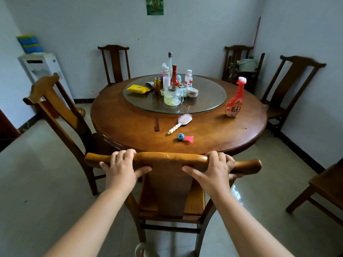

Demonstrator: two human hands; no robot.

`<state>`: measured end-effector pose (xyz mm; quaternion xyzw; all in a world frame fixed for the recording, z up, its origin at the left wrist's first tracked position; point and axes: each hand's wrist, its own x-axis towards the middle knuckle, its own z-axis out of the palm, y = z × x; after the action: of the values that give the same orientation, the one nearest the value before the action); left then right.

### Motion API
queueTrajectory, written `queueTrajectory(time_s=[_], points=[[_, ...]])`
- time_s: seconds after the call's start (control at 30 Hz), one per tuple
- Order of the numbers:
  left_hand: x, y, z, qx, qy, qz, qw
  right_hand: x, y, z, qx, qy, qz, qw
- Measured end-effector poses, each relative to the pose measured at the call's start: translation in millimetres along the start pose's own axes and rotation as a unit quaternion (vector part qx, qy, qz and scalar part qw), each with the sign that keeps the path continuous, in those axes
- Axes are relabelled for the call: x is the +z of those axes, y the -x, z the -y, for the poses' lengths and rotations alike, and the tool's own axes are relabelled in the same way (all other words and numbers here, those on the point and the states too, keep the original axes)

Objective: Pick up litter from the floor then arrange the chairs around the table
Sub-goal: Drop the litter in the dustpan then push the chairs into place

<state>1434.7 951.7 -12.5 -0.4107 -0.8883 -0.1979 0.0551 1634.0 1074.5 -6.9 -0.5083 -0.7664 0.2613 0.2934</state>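
Fingers of our left hand and right hand wrap the chair top rail, seemingly to slide it under the desk.

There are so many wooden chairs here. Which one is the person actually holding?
The nearest chair, at the table's front edge. The left hand and right hand both grip its top rail; nobody touches the others.
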Motion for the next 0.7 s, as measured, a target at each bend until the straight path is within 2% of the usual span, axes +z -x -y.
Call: queueTrajectory(time_s=[0.43,0.7], points=[[5.2,-22.3,-9.5,-0.001,0.01,0.009,1.0,6.6,-29.9,-1.8,-0.004,-0.001,-0.017,1.0],[-4.7,-23.5,-13.2,-0.012,0.009,0.073,0.997,1.2,-27.8,0.7,0.022,0.047,0.016,0.999]])
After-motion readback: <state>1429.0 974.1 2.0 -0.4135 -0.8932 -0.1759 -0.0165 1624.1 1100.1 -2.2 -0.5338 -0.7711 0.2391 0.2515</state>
